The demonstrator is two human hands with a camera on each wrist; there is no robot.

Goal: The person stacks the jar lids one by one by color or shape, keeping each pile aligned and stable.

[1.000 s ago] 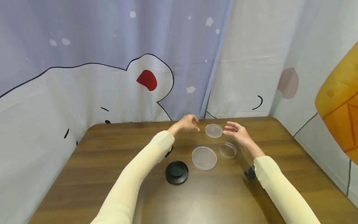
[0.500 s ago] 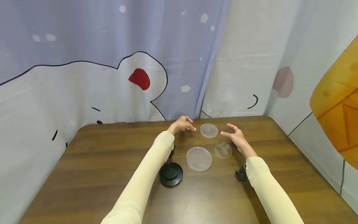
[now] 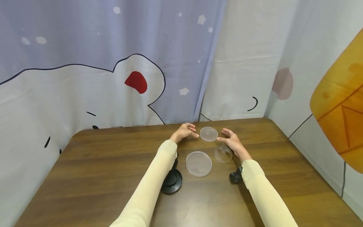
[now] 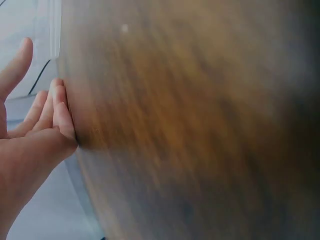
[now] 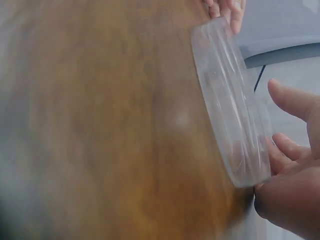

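Observation:
Both hands hover low at the far side of the table, one on each side of a clear round petri dish (image 3: 208, 134). My left hand (image 3: 185, 131) is to its left, thumb stretched toward the dish and fingers extended, holding nothing. On the other side, my right hand (image 3: 232, 141) has its thumb and fingers spread apart close to the rim; contact cannot be made out. Nearer to me lie a larger clear dish (image 3: 198, 163) and a smaller clear dish (image 3: 222, 154). In the right wrist view a clear dish (image 5: 230, 105) stands in front of the right hand (image 5: 295, 175).
A black round stepped disc (image 3: 171, 183) lies on the wooden table (image 3: 99, 170), partly covered by the left forearm. Black wrist cameras sit under both sleeves. A printed curtain (image 3: 175, 47) hangs right behind the table's far edge.
The right hand has come in leftward, closer to the far dish. The left hand has lowered beside it, its thumb and fingers extending more. The head view has shifted slightly; the dishes stay in place.

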